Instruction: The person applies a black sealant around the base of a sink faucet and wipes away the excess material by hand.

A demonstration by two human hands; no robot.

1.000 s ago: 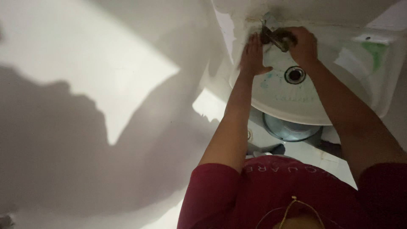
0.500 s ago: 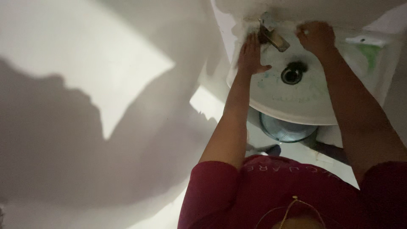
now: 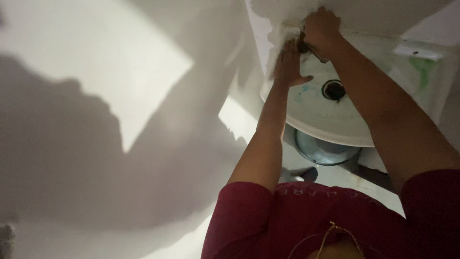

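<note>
Left hand [image 3: 289,64]: flat on the sink's left inner wall, fingers [image 3: 282,50] together and pointing up towards the tap, thumb stuck out to the side; it holds nothing.
Right hand [image 3: 322,28]: up at the back of the sink, curled down over the top of the tap; fingers look closed round it, though the tap's head is hidden under the hand, so how tight the grip is I cannot tell.
Tap [image 3: 309,48]: dark metal, at the back rim of the sink, its spout poking out below the right hand and just beside the left fingertips.
Sink [image 3: 316,117]: white, round bowl, fixed to the wall, faint bluish smears on its inner wall.
Drain [image 3: 333,89]: dark ring in the bowl's bottom, between the two forearms.
Bucket [image 3: 323,149]: metal, on the floor just under the sink's front rim.
Shirt [image 3: 311,220]: dark red, at the bottom edge.
Wall [image 3: 96,96]: pale, with a bright patch of light and a big shadow.
</note>
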